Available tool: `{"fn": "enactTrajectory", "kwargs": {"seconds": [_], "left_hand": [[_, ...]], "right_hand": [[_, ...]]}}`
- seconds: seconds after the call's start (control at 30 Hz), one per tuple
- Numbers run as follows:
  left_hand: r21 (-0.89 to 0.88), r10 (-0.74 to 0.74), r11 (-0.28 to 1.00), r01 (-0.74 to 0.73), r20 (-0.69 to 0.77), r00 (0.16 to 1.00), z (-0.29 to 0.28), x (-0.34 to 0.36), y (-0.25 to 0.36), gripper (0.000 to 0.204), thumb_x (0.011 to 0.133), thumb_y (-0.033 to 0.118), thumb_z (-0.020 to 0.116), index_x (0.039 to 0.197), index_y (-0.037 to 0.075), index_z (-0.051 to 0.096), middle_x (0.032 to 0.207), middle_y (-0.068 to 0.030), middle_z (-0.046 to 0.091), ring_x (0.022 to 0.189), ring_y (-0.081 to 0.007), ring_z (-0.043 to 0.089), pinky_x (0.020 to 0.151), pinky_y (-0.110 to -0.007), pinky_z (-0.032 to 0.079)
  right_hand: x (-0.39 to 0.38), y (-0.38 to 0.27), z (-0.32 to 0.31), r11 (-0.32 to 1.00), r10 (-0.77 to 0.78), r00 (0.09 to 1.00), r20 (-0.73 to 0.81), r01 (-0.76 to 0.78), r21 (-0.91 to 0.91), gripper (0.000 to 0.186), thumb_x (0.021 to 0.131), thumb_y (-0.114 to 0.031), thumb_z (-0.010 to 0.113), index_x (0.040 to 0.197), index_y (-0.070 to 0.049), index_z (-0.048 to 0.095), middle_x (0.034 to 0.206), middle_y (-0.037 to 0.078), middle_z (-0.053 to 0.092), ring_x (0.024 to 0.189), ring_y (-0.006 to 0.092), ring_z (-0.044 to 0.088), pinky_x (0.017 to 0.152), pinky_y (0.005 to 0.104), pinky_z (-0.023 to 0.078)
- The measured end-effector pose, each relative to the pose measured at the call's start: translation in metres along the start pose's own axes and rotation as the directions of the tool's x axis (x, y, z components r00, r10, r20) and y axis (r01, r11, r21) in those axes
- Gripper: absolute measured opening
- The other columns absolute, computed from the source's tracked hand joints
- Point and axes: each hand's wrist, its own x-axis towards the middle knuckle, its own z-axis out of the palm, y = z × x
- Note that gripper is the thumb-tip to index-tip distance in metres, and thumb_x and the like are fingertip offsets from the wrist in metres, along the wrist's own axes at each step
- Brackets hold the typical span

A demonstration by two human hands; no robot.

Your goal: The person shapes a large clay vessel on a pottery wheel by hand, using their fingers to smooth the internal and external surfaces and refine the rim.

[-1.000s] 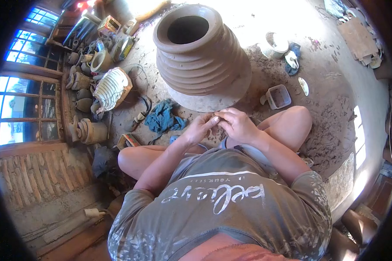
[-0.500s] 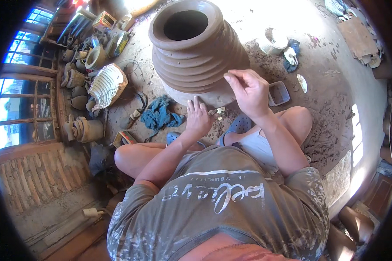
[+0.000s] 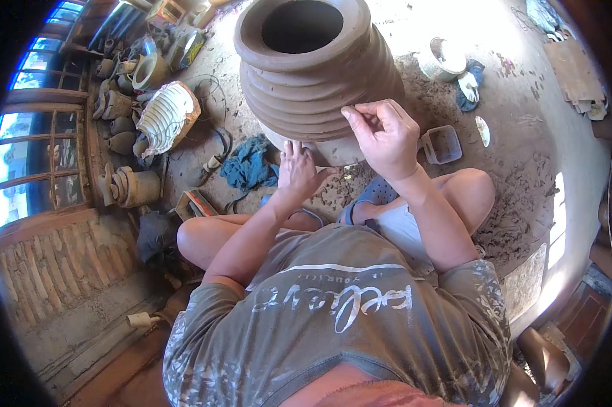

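Observation:
In front of me stands a large wet clay pot [image 3: 313, 88] with a wide rolled rim, a dark round mouth and ridges around its body. It rests on a pale round base [image 3: 326, 153]. My left hand [image 3: 300, 169] is at the near edge of that base, its fingers stretched out and its fingertips at the edge just below the pot. Beside the pot's right flank my right hand [image 3: 391, 139] is raised, thumb and forefinger pinched together. Whatever may be between those fingertips is too small to make out.
A teal rag [image 3: 246, 163] lies left of the base. To the right are a clear plastic tub [image 3: 442, 144], a white bucket [image 3: 442, 60] and a dark blue cloth [image 3: 470, 87]. A ribbed plaster-like mould [image 3: 170, 121] and several pots line the left wall below windows [image 3: 28, 163].
The view has shifted slightly, so the pot appears higher and a little to the right. My left hand has moved slightly left along the base; the right hand keeps its pinch.

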Motion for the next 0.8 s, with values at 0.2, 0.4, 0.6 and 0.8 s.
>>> {"fn": "enactTrajectory", "kwargs": {"seconds": [0.2,0.4,0.6,0.8], "left_hand": [[-0.082,0.083,0.993,-0.086,-0.037,0.996,-0.004,0.017,-0.060,0.087,0.080,0.061,0.081,0.125,-0.013,0.067,0.141,-0.0278,0.053,0.135,-0.0451,0.047,0.113,-0.051,0.042],[-0.207,0.135,0.971,-0.121,0.051,0.990,-0.033,0.039,-0.102,0.096,0.066,0.038,0.095,0.146,0.003,0.055,0.151,-0.0227,0.051,0.141,-0.0417,0.047,0.120,-0.045,0.039],[-0.135,0.219,0.970,-0.204,0.108,0.970,-0.062,0.056,-0.117,0.094,0.067,0.037,0.094,0.146,0.005,0.056,0.149,-0.0211,0.055,0.142,-0.0402,0.047,0.119,-0.045,0.040],[-0.059,0.188,0.982,-0.181,0.146,0.971,-0.057,0.053,-0.113,0.090,0.072,0.045,0.090,0.144,0.001,0.056,0.147,-0.0211,0.056,0.139,-0.0378,0.051,0.116,-0.045,0.043]], "right_hand": [[0.013,0.007,-0.005,0.999,-0.003,0.997,0.072,-0.001,0.046,0.029,0.079,-0.016,0.093,0.074,-0.003,0.067,0.070,0.009,0.068,0.057,0.0179,0.066,0.052,0.0302,0.052],[0.034,0.027,-0.018,0.983,0.150,0.962,0.228,-0.171,0.072,0.035,0.075,-0.022,0.097,0.072,-0.001,0.069,0.068,0.009,0.071,0.059,0.0123,0.066,0.055,0.0275,0.054],[0.063,0.048,-0.037,0.923,0.360,0.838,0.410,-0.383,-0.027,0.034,0.078,-0.028,0.095,0.082,0.000,0.077,0.076,0.008,0.076,0.069,0.0109,0.066,0.066,0.0282,0.055],[0.074,0.086,-0.052,0.871,0.433,0.863,0.259,-0.475,0.129,0.024,0.088,-0.016,0.085,0.106,-0.002,0.081,0.100,0.008,0.079,0.087,0.0135,0.070,0.082,0.0310,0.057]]}}
